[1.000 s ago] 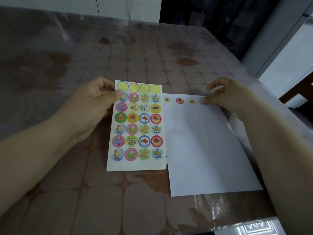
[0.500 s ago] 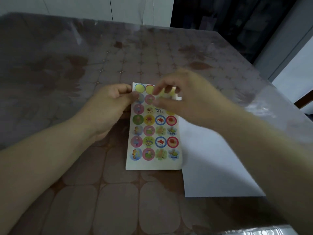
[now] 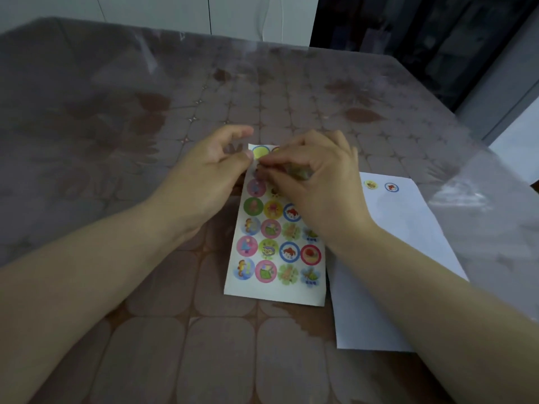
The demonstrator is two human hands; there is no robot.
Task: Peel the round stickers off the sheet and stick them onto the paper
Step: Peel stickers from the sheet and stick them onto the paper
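My left grip [image 3: 210, 167] pinches the sticker sheet [image 3: 277, 290] by its far left corner. My right grip [image 3: 318, 176], fingers curled, picks at its second row; whether it has caught anything I cannot tell. The paper [image 3: 408, 243] lies right of the sheet, nearer my right grip.

Sticker sheet [image 3: 274, 294] flat, round stickers [image 3: 289, 252] in rows, white paper [image 3: 408, 258] just rt, 2 stuck stickers [image 3: 371, 185]

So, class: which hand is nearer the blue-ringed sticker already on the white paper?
Right. The right hand is over the top of the sticker sheet, left of the blue-ringed sticker; the left hand holds the sheet's far left edge.
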